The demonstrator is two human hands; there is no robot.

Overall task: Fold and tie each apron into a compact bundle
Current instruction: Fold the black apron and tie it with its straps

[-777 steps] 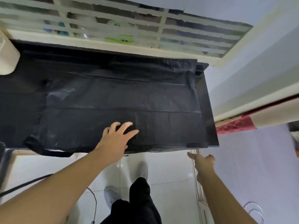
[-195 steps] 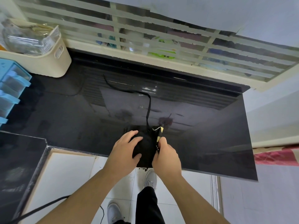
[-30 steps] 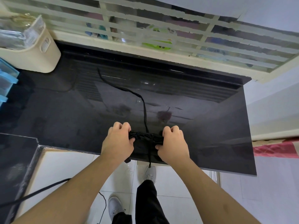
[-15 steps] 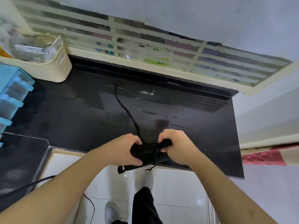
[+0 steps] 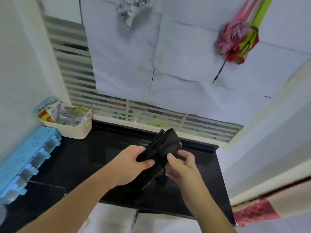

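The black apron (image 5: pixel 165 145) is folded into a small flat bundle, held up in the air above the black countertop (image 5: pixel 80 163). My left hand (image 5: pixel 134 163) grips its lower left end, thumb on top. My right hand (image 5: pixel 180 165) holds the bundle's right side, fingers curled round it where a black strap crosses. A short strap end hangs below between my hands.
A cream basket (image 5: pixel 70 126) of packets stands at the counter's back left. A blue plastic organiser (image 5: pixel 25 165) lies along the left edge. Behind the counter runs a slatted window (image 5: pixel 168 121), paper sheets above it. Red and green bags (image 5: pixel 235 41) hang at upper right.
Both hands have lifted the bundle off the counter's front edge and tilted it upright. The long strap no longer trails over the counter. My head has tipped up toward the wall.
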